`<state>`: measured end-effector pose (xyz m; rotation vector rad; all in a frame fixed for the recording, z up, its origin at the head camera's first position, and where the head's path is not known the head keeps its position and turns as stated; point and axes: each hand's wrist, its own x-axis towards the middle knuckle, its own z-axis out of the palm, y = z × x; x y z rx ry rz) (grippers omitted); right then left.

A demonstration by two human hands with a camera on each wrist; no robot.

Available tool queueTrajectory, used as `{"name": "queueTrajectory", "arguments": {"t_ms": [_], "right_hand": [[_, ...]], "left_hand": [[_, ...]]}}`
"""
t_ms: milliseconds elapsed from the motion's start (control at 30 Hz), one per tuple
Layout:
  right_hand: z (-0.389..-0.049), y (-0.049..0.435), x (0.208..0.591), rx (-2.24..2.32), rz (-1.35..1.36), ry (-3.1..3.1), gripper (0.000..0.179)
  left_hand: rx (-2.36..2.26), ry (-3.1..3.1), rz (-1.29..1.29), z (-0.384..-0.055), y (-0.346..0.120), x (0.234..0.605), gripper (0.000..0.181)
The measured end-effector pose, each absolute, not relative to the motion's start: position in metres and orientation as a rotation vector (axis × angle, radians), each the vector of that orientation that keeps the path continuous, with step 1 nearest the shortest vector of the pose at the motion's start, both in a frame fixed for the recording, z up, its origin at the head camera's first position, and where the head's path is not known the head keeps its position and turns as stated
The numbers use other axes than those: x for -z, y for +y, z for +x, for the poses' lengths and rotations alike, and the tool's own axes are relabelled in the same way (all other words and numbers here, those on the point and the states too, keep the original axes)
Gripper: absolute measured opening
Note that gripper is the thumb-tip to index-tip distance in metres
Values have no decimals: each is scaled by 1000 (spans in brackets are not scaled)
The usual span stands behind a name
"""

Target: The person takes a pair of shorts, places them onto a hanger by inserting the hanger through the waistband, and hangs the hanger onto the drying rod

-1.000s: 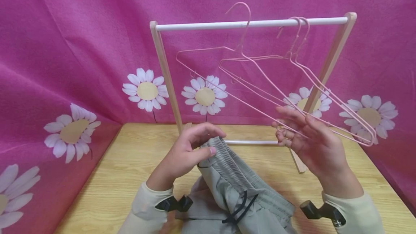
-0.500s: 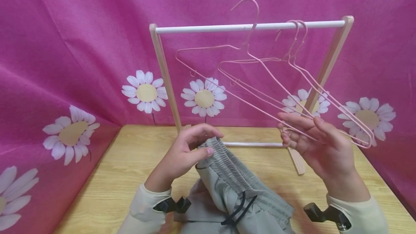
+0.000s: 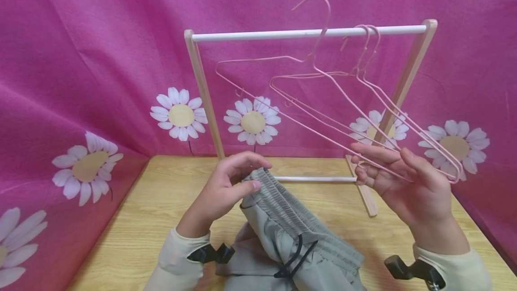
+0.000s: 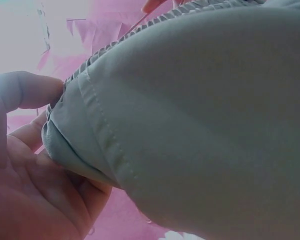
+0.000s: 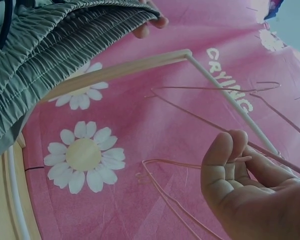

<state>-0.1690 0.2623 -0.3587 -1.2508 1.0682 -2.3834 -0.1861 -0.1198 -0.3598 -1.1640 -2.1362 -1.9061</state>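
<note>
Grey-green pants (image 3: 296,219) with a gathered elastic waistband and black drawstring are bunched at the bottom middle of the head view. My left hand (image 3: 226,190) pinches one end of the waistband between thumb and fingers; in the left wrist view the cloth (image 4: 190,110) hides some fingers. A pink wire clothes hanger (image 3: 329,12) is tilted, its hook up and in front of the rack's bar. My right hand (image 3: 420,190) grips its lower right corner, thumb on top. In the right wrist view, curled fingers (image 5: 217,170) lie round the wire.
A rack with wooden legs (image 3: 206,98) and a white top bar (image 3: 250,36) stands on the wooden table (image 3: 133,219). Two more pink hangers (image 3: 377,48) hang at its right, just behind the held one. A pink cloth (image 3: 113,35) with daisies surrounds the table.
My right hand has moved rightward and slightly down, and the hanger's hook has shifted right and up with it. The left hand, still pinching the waistband, has drifted slightly left.
</note>
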Motion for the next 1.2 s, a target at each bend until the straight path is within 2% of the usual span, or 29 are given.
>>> {"name": "queueTrajectory", "arguments": {"t_ms": [167, 733, 1200], "right_hand": [[-170, 262, 359, 2350, -1356, 1011, 83], [-161, 282, 366, 2308, -1434, 1017, 83], [-164, 310, 374, 2156, -1757, 1200, 75]], "left_hand": [[1897, -2157, -1140, -185, -122, 358, 32], [1937, -2161, -1108, -183, -125, 358, 32], [1940, -2140, -1108, -185, -128, 356, 32]]}}
